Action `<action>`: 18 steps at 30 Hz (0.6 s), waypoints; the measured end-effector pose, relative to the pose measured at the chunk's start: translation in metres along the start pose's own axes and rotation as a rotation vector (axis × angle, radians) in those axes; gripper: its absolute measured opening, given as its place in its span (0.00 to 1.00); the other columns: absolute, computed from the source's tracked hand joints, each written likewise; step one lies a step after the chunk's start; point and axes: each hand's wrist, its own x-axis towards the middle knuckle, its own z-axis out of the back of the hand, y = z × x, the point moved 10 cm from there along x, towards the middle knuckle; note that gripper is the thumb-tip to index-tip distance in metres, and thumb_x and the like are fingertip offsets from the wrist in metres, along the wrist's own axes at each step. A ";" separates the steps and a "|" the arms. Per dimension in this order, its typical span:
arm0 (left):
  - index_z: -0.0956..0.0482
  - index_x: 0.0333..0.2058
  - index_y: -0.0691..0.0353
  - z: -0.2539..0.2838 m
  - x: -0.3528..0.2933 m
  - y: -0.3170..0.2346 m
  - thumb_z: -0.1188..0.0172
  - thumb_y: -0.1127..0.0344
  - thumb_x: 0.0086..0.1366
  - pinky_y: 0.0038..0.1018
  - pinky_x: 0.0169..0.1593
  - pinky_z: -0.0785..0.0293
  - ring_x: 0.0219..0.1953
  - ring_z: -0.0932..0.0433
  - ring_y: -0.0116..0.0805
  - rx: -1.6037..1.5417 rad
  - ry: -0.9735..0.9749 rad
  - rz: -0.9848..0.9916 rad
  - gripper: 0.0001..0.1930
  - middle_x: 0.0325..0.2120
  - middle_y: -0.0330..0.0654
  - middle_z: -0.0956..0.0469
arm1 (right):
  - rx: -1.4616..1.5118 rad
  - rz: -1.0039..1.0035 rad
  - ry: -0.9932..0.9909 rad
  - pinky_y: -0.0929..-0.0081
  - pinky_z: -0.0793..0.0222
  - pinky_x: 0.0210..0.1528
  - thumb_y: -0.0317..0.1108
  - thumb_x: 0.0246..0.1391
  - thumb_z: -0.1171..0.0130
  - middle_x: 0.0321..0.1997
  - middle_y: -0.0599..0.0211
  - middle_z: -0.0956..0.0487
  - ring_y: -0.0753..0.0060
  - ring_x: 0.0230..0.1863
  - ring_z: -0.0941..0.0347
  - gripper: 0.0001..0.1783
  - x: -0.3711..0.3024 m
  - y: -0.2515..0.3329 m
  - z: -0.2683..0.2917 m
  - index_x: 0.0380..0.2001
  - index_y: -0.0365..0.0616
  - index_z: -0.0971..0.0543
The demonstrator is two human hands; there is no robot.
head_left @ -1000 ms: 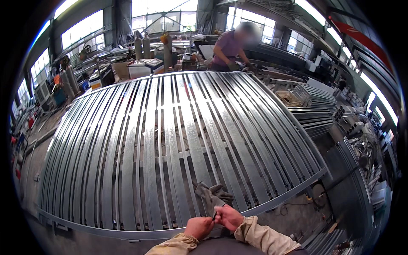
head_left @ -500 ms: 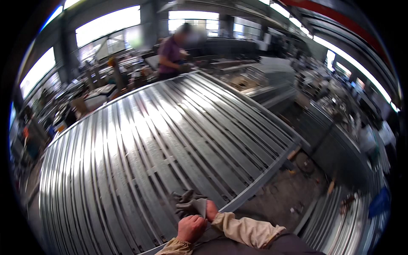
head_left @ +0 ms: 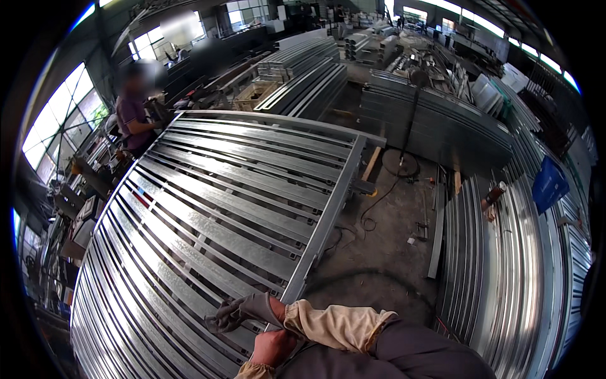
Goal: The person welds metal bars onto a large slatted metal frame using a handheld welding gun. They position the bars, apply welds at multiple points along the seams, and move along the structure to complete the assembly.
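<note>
A dark grey glove [head_left: 251,309] covers my right hand [head_left: 240,312], with bare skin showing at the wrist above a beige sleeve. Its gloved fingers point left, loosely stretched over the metal slats, and hold nothing that I can see. Just below that wrist is my bare left hand [head_left: 275,347], its fingers curled closed; whatever they hold, if anything, is hidden. Both hands are above the near right corner of a large slatted metal panel [head_left: 208,208]. The panel's side rail [head_left: 328,221] runs away from me, past my right wrist.
A person in a purple shirt [head_left: 130,117] stands at the panel's far left corner. Stacked metal profiles [head_left: 303,76] lie beyond it. To the right are a concrete floor with a cable [head_left: 369,218], long metal channels [head_left: 505,252] and a blue plastic item [head_left: 549,184].
My view has swung to the right. The left hand, which was at the glove's cuff, is now lower and apart from it. The gloved right hand has stretched out leftward.
</note>
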 end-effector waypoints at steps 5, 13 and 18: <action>0.24 0.21 0.60 -0.017 0.041 -0.034 0.36 0.56 0.58 0.49 0.27 0.24 0.22 0.21 0.56 0.034 0.107 -0.070 0.15 0.17 0.50 0.24 | 0.129 0.115 0.076 0.74 0.36 0.67 0.31 0.63 0.42 0.67 0.62 0.25 0.74 0.65 0.30 0.33 -0.047 0.043 -0.003 0.70 0.36 0.33; 0.22 0.28 0.56 -0.034 0.097 -0.101 0.38 0.53 0.63 0.44 0.31 0.21 0.28 0.17 0.51 0.003 0.250 -0.219 0.13 0.23 0.45 0.20 | 0.038 0.174 -0.578 0.75 0.21 0.45 0.36 0.67 0.40 0.46 0.54 0.15 0.71 0.40 0.17 0.17 -0.109 0.047 0.121 0.46 0.29 0.19; 0.22 0.35 0.56 -0.038 0.114 -0.104 0.38 0.56 0.62 0.46 0.33 0.23 0.30 0.19 0.55 0.011 0.267 -0.161 0.11 0.26 0.48 0.19 | 0.322 0.086 -0.584 0.70 0.26 0.46 0.63 0.68 0.49 0.49 0.52 0.16 0.68 0.42 0.21 0.32 -0.115 0.052 0.136 0.40 0.42 0.16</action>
